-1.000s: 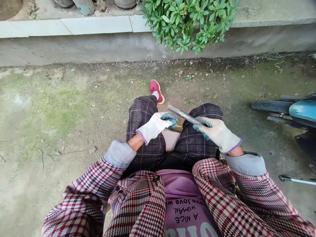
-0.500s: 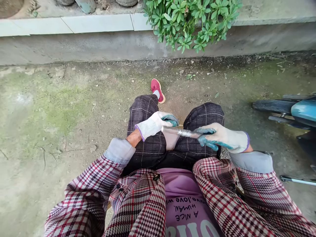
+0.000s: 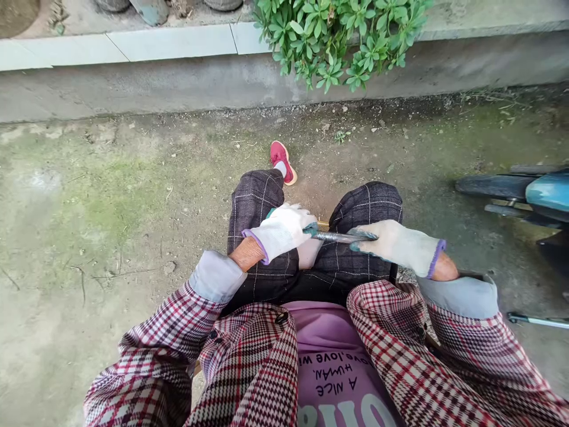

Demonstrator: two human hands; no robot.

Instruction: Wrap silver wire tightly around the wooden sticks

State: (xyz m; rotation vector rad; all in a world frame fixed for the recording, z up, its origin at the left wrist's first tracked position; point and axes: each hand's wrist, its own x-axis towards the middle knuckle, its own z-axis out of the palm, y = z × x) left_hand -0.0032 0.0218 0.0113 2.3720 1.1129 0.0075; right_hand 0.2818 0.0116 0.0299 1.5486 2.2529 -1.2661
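Note:
I sit with my knees apart over a concrete yard. Both hands wear white gloves with teal palms. My left hand is closed round the left end of a thin grey metal rod that lies level across my lap. My right hand is closed on the rod's right end. Only the short shiny middle stretch of the rod shows between the gloves. My dark checked trousers lie under it, and a red shoe sticks out ahead of my left knee.
A low concrete kerb runs across the far side, with a leafy green plant hanging over it. Part of a blue motorbike stands at the right edge. Mossy, gritty ground spreads to the left.
The rod has swung from pointing up and away to lying level. My left hand, empty before, now grips its left end, and both hands have closed in on it.

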